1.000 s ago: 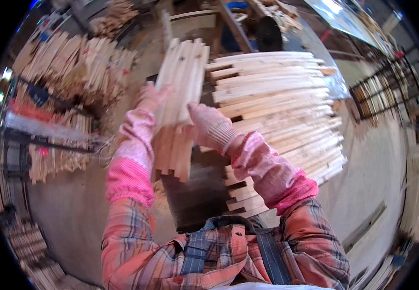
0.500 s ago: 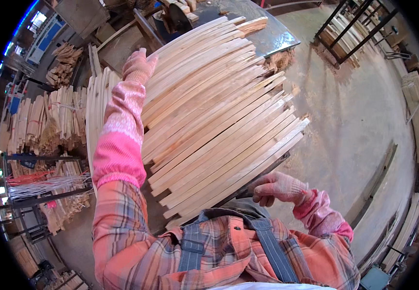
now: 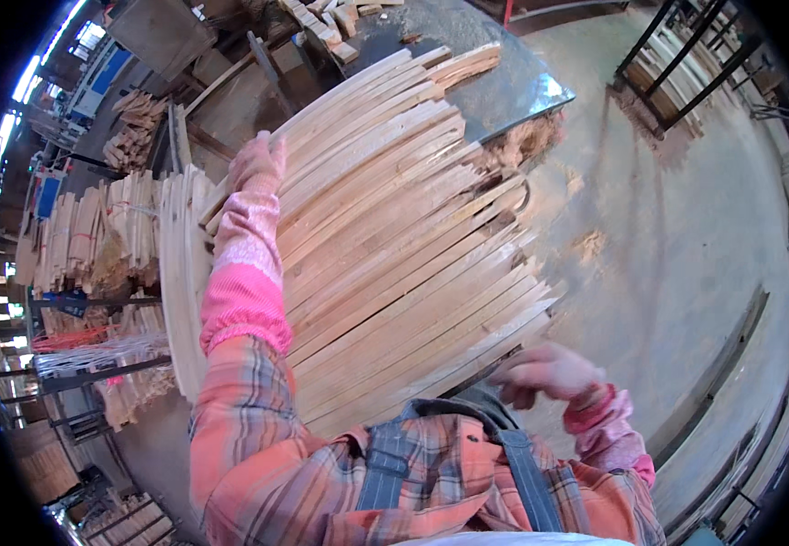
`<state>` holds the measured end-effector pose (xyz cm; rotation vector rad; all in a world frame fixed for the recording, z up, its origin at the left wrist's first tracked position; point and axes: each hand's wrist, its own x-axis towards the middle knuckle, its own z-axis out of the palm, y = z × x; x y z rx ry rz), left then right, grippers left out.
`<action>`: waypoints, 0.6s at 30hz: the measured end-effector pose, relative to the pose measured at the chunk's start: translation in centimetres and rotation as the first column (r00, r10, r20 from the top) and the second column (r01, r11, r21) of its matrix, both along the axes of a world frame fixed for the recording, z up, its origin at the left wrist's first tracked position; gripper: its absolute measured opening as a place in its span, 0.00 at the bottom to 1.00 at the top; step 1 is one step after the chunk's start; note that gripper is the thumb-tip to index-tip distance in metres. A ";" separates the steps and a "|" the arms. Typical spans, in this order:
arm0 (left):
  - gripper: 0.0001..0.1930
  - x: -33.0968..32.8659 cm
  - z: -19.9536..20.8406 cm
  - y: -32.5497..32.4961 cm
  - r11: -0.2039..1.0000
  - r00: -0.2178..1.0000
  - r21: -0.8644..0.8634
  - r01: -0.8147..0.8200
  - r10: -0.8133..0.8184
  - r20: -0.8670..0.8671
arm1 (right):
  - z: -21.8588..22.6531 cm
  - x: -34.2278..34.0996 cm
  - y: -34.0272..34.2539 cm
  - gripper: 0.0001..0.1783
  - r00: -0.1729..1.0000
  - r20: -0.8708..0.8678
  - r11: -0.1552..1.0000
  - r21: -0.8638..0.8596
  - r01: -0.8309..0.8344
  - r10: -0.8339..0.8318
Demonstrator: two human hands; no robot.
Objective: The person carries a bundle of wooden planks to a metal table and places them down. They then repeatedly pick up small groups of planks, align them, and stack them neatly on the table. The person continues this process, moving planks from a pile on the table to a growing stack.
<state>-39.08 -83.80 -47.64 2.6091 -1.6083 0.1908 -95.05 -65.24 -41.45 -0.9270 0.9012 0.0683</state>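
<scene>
A broad layer of pale wooden strips (image 3: 385, 227) lies side by side in front of me, slanting from lower left to upper right. My left hand (image 3: 259, 164), in a pinkish work glove, is closed at the layer's far left edge, gripping a wooden strip (image 3: 217, 205) whose near end juts out beside my wrist. The palm and part of the fingers are hidden. My right hand (image 3: 549, 371), gloved too and slightly blurred, hovers by my waist near the strips' closest edge. Its fingers curl inward, with nothing visible in them.
A metal machine table (image 3: 522, 91) with sawdust (image 3: 531, 141) at its edge stands under the far ends. More strips stand upright at left (image 3: 180, 273), beside bundled wood (image 3: 76, 232). A black metal rack (image 3: 686, 64) is far right; a long beam (image 3: 717, 364) lies on the floor.
The view has shifted. My left hand has come nearer along the left edge, and a strip end now shows left of it. My right hand remains curled near my waist, now blurred.
</scene>
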 end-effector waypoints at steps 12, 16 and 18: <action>0.24 -0.1 -2.6 -2.6 0.978 0.978 0.061 -0.198 0.201 -0.062 | -12.8 -12.4 -46.5 0.14 0.656 0.091 0.458 -0.645 0.612 -0.749; 0.23 3.0 -5.4 -1.7 0.956 0.953 0.081 -0.281 0.287 -0.092 | -20.0 -9.8 -58.2 0.12 0.704 -0.073 0.585 -0.620 0.523 -0.706; 0.24 5.3 -6.5 -0.6 0.979 0.977 0.013 -0.202 0.202 -0.069 | -21.5 -7.6 -61.7 0.18 0.719 -0.074 0.615 -0.584 0.530 -0.691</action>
